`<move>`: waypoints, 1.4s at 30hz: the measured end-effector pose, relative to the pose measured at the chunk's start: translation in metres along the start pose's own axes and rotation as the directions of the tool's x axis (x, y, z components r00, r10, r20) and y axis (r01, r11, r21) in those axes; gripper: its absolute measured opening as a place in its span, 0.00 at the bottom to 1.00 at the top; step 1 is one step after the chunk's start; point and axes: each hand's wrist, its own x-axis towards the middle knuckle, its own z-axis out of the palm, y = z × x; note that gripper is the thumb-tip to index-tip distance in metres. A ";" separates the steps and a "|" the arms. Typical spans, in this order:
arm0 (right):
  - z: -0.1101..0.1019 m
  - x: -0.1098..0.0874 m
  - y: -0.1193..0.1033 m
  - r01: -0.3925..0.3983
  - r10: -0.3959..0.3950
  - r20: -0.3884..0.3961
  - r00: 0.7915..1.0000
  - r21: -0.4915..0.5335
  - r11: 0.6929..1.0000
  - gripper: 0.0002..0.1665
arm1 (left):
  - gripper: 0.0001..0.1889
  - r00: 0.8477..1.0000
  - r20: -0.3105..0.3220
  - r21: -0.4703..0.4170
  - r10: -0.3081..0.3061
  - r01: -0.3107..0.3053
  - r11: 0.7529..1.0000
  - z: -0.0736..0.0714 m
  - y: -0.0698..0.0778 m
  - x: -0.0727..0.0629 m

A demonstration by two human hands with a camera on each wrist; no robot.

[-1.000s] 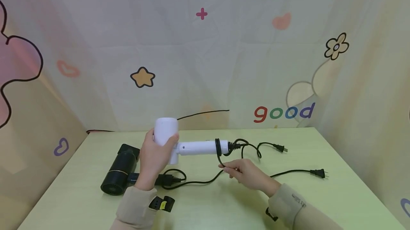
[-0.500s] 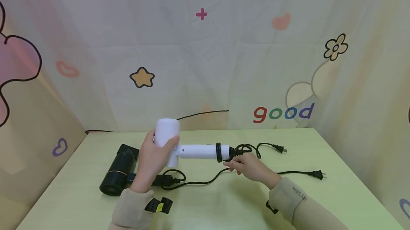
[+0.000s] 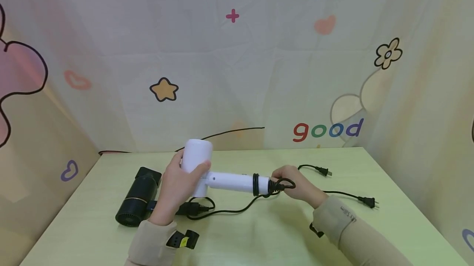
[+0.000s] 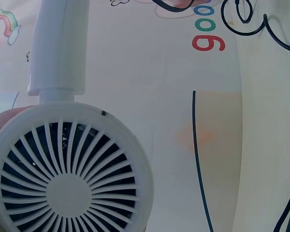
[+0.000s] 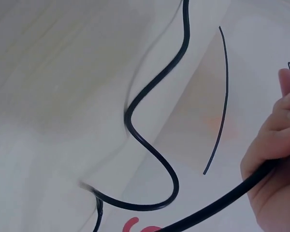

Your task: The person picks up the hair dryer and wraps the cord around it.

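My left hand [image 3: 177, 190] grips the white barrel of a hair dryer [image 3: 229, 182] and holds it above the table, its handle pointing right. In the left wrist view the hair dryer's round slotted grille [image 4: 67, 193] faces the camera. Black power cord [image 3: 256, 184] is wrapped in tight turns round the handle's end, with a loop beyond it. My right hand [image 3: 296, 183] is just right of that end. Seen from the right wrist, the right hand's curled fingers [image 5: 273, 137] hold the cord [image 5: 222, 203].
A black hair dryer [image 3: 137, 202] lies on the table [image 3: 237, 245] at the left, partly behind my left arm. Its cord [image 3: 237, 211] runs right under the white one. Two black plugs [image 3: 324, 171] lie at the right. A printed curtain [image 3: 237, 72] hangs around the table's back and sides.
My right hand has drawn the cord tight round the handle, then moved up and right to the far side of the handle's end. The white hair dryer has shifted slightly right, its handle end lower.
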 end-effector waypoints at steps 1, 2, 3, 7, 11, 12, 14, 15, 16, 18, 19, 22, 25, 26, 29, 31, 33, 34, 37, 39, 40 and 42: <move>-0.001 0.001 0.000 -0.015 0.015 0.001 1.000 -0.005 1.000 0.16 | 0.40 1.000 0.007 0.000 0.006 -0.006 1.000 0.000 0.000 0.000; -0.002 0.002 -0.001 -0.032 0.032 0.002 0.999 -0.011 0.999 0.18 | 0.40 1.000 0.016 -0.003 0.014 -0.014 1.000 0.000 -0.001 0.000; -0.003 0.002 -0.001 -0.050 0.050 0.000 0.999 -0.015 0.999 0.19 | 0.40 0.999 0.026 -0.007 0.019 -0.019 1.000 0.001 -0.001 0.000; -0.004 0.005 -0.001 -0.108 0.108 0.003 0.994 -0.023 0.994 0.22 | 0.40 0.996 0.076 -0.022 0.036 -0.035 0.999 0.001 -0.003 -0.001; -0.006 0.005 -0.001 -0.132 0.132 -0.003 0.991 -0.040 0.991 0.22 | 0.38 0.992 0.115 -0.025 0.043 -0.041 0.999 0.003 -0.003 -0.001; -0.007 0.005 -0.002 -0.136 0.136 -0.003 0.991 -0.040 0.990 0.22 | 0.38 0.992 0.121 -0.020 0.046 -0.044 0.999 0.003 -0.004 -0.002; -0.008 0.005 -0.003 -0.140 0.140 -0.003 0.990 -0.043 0.989 0.21 | 0.37 0.990 0.129 -0.008 0.054 -0.054 0.999 0.003 -0.004 -0.002; -0.009 0.005 -0.005 -0.137 0.137 -0.003 0.991 -0.045 0.990 0.20 | 0.38 0.989 0.132 0.002 0.061 -0.062 0.998 0.003 -0.004 -0.002; -0.010 0.005 -0.006 -0.134 0.134 -0.004 0.991 -0.047 0.990 0.19 | 0.38 0.989 0.134 0.013 0.068 -0.070 0.997 0.004 -0.005 -0.001; -0.013 0.005 -0.008 -0.120 0.120 -0.010 0.993 -0.061 0.991 0.18 | 0.39 0.987 0.137 0.034 0.080 -0.085 0.996 0.005 -0.007 -0.001; -0.015 0.005 -0.010 -0.114 0.113 -0.015 0.993 -0.073 0.991 0.18 | 0.39 0.987 0.136 0.047 0.086 -0.094 0.995 0.005 -0.008 0.000; -0.020 0.005 -0.015 -0.106 0.104 -0.027 0.994 -0.103 0.989 0.17 | 0.39 0.985 0.130 0.086 0.110 -0.122 0.989 0.007 -0.011 0.001; -0.024 0.004 -0.020 -0.103 0.100 -0.031 0.995 -0.121 0.987 0.16 | 0.39 0.984 0.120 0.122 0.132 -0.146 0.982 0.008 -0.013 0.001; -0.025 0.004 -0.022 -0.101 0.098 -0.031 0.995 -0.124 0.987 0.16 | 0.40 0.983 0.117 0.131 0.140 -0.156 0.979 0.008 -0.013 0.002; -0.027 0.004 -0.026 -0.088 0.084 -0.034 0.996 -0.139 0.986 0.15 | 0.40 0.980 0.111 0.160 0.164 -0.181 0.970 0.009 -0.015 0.002; -0.029 0.004 -0.028 -0.077 0.072 -0.037 0.997 -0.154 0.985 0.14 | 0.40 0.978 0.107 0.180 0.177 -0.194 0.964 0.010 -0.016 0.002; -0.030 0.003 -0.030 -0.064 0.058 -0.040 0.998 -0.171 0.983 0.13 | 0.41 0.978 0.101 0.199 0.184 -0.201 0.959 0.011 -0.017 0.002; -0.031 0.003 -0.030 -0.058 0.052 -0.042 0.998 -0.179 0.982 0.12 | 0.41 0.978 0.097 0.209 0.183 -0.200 0.957 0.012 -0.017 0.002; -0.033 0.003 -0.034 -0.043 0.034 -0.046 0.998 -0.196 0.980 0.09 | 0.41 0.979 0.085 0.234 0.185 -0.200 0.951 0.013 -0.018 0.003; -0.034 0.003 -0.037 -0.033 0.023 -0.048 0.999 -0.208 0.978 0.09 | 0.41 0.979 0.078 0.251 0.189 -0.203 0.946 0.013 -0.019 0.003; -0.035 0.002 -0.038 -0.028 0.019 -0.047 0.999 -0.211 0.977 0.08 | 0.41 0.978 0.075 0.258 0.193 -0.206 0.944 0.013 -0.019 0.003; -0.036 0.001 -0.042 -0.018 0.008 -0.044 0.999 -0.217 0.976 0.09 | 0.41 0.978 0.068 0.268 0.198 -0.209 0.940 0.013 -0.019 0.003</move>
